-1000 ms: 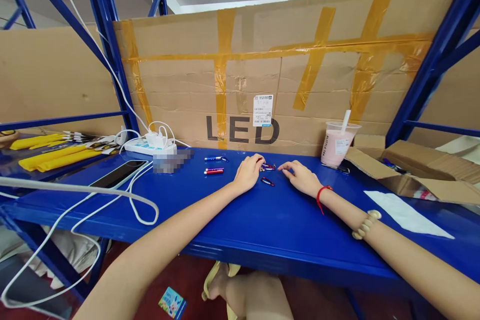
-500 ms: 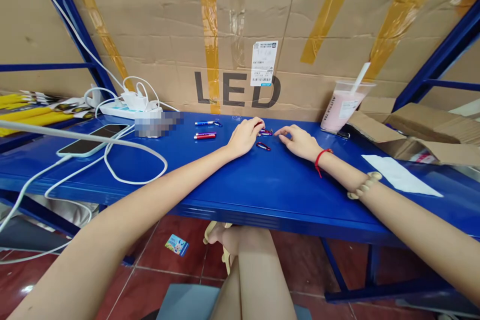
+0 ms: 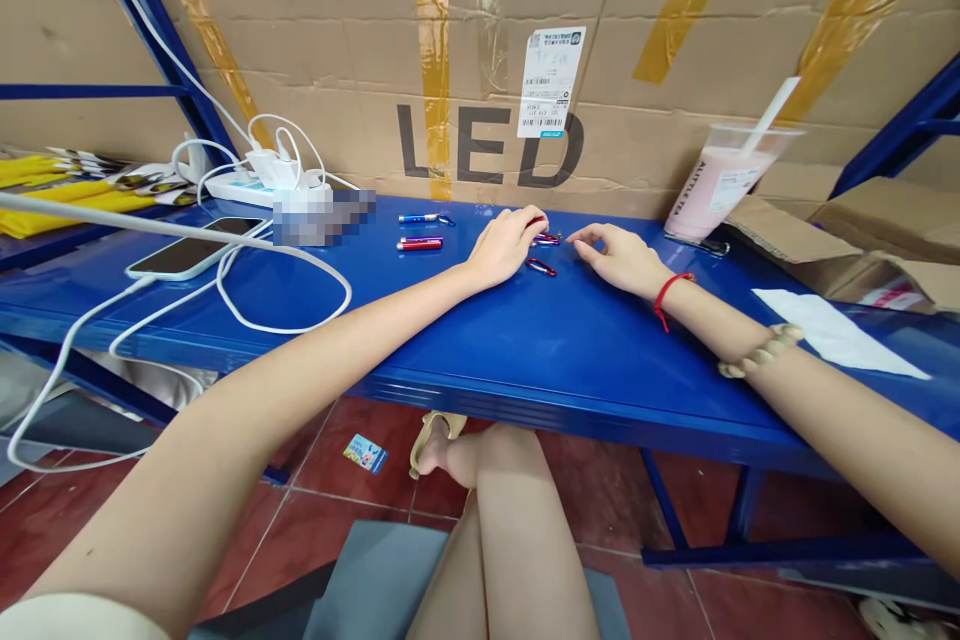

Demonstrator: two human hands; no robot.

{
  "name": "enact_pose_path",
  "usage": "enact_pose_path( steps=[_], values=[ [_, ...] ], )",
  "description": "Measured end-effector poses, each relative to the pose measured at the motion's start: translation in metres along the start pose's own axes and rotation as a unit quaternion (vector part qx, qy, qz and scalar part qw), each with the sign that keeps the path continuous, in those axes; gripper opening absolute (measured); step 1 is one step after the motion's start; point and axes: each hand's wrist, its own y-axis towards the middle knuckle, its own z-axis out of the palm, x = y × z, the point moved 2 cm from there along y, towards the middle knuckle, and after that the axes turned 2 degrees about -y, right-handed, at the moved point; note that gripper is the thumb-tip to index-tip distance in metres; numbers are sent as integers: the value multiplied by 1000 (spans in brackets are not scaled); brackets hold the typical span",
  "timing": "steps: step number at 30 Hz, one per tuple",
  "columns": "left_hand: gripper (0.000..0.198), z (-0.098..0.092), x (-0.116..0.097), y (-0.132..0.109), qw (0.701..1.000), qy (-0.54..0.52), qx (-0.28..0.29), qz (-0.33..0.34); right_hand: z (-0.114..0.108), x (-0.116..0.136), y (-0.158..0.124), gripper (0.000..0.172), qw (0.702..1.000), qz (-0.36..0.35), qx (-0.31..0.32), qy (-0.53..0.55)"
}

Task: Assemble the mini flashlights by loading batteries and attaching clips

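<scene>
We cannot tell whether the left hand point(image 3: 504, 250) grips anything; its curled fingers partly hide the purple-and-red metallic cluster point(image 3: 549, 239) on the tabletop point(image 3: 510, 340), just beside them. The right hand point(image 3: 621, 260), loosely open near the cluster, appears empty. We judge a stray fingertip sweep could scatter these slick pieces or knock the red carabiner point(image 3: 541, 268). Materials: glossy elongated-loop carabiner; slim shiny blue cylinder point(image 3: 418, 219) and red cylinder point(image 3: 420, 245), left; smooth painted tabletop.

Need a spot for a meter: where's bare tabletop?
Bare: tabletop between both forearms, red clip to front edge; smaller gap, red tube to left hand. Crowded: phone, cables, power strip left; cup, cardboard box back right.
</scene>
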Motion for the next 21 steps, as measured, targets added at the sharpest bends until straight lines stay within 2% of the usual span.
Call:
enact_pose_path(
  steps=[21],
  values=[
    [24,1,1,0,1000,-20,5,8,3,-3,3,32,999,-25,30,-26]
  ],
)
